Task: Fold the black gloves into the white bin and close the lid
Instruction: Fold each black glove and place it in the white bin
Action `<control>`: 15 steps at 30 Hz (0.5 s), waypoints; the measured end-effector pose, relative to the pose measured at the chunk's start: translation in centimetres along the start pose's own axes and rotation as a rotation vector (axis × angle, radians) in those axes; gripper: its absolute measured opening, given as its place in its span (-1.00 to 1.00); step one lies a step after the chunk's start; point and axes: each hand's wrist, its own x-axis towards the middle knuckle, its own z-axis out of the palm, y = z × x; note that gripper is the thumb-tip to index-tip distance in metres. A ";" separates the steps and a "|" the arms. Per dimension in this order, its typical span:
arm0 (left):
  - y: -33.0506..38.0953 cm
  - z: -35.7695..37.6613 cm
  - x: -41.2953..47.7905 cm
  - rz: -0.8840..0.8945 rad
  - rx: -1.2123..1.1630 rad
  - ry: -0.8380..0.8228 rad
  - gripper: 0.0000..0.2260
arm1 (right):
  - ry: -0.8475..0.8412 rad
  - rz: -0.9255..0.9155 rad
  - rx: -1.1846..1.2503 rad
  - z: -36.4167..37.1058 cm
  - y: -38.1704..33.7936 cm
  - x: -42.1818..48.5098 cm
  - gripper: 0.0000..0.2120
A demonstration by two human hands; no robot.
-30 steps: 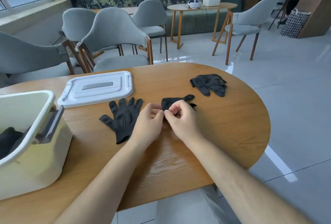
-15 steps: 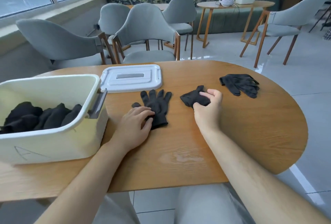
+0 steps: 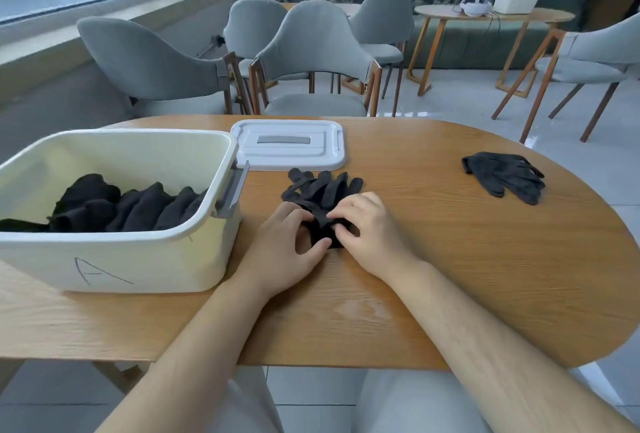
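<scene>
Table (image 3: 467, 270): hands (image 3: 287, 245) (image 3: 370, 228) pinch black gloves (image 3: 325, 186)

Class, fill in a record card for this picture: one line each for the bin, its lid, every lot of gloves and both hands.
bin: white, open, at the table's left, marked A
lid: off, flat on the table beside the bin
gloves in bin: black, folded, several
middle gloves: black, fingers pointing away
left hand: grip pinches the middle gloves' near end
right hand: grip pinches the same end
spare gloves: black heap at far right, untouched
</scene>
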 end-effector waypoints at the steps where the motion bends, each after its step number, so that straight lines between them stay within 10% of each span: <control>1: 0.0 -0.2 -0.3 0.007 0.001 -0.022 -0.60 | -0.010 -0.024 -0.008 -0.1 -0.2 -0.2 -0.82; 15: 0.0 -0.7 -0.4 -0.072 -0.079 -0.033 -0.66 | -0.154 -0.108 0.039 -1.6 -1.1 -1.6 -0.81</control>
